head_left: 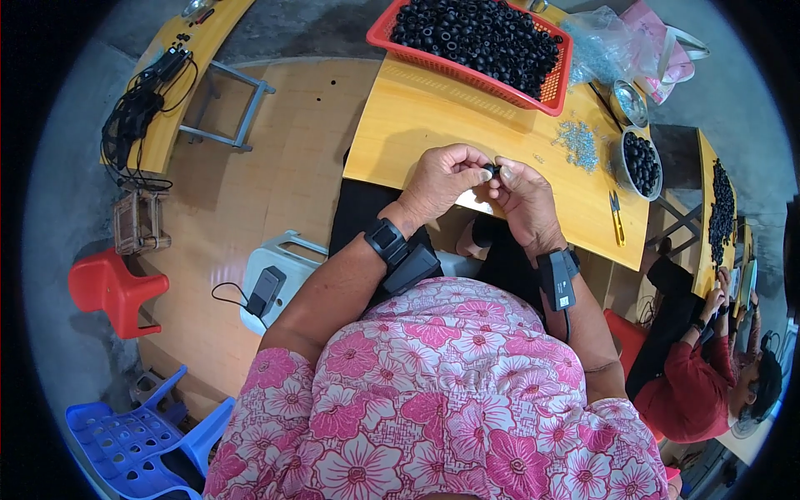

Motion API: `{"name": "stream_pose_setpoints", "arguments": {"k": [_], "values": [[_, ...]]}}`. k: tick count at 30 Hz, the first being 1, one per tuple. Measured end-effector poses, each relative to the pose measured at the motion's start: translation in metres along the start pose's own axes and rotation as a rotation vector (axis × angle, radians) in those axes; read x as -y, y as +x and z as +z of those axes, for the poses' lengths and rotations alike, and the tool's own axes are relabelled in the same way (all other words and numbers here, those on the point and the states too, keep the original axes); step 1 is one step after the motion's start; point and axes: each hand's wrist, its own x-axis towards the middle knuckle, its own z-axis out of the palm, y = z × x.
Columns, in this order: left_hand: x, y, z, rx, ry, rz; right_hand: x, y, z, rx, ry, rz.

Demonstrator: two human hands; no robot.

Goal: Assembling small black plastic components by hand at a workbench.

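Observation:
Over the near edge of the yellow table (400,150), my left hand (437,182) and my right hand (528,204) meet at the fingertips. Between them they pinch a small black round part (492,170), mostly covered by the thumbs and fingers. Beyond my hands stands a red plastic basket (467,75), heaped with black ring-like parts (475,42). A pile of small clear pieces (579,143) lies to the right of my right hand. Beside it, a clear tub (618,171) holds round black parts (641,164).
Yellow-handled snips (617,221) lie near the table's right edge. A metal bowl (627,104) and a clear plastic bag (604,50) sit at the far right. A person in red (687,387) works at another table on the right. Red (117,287) and blue (137,446) plastic chairs stand left.

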Motion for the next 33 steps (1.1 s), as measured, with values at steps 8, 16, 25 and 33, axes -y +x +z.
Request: {"name": "stream_pose_setpoints", "arguments": {"k": [8, 16, 25, 33], "values": [[-0.005, -0.002, 0.0, -0.063, 0.168, 0.13, 0.012, 0.003, -0.004, 0.166, -0.033, 0.134], [-0.004, -0.003, 0.001, -0.04, 0.043, 0.092, 0.008, 0.005, -0.007, 0.271, -0.015, 0.134], [-0.001, 0.0, 0.001, 0.032, -0.021, 0.065, 0.004, 0.007, -0.008, 0.293, -0.042, 0.078], [-0.006, 0.0, 0.0, 0.104, 0.126, 0.045, 0.001, 0.001, 0.004, 0.164, -0.439, -0.145]]}}
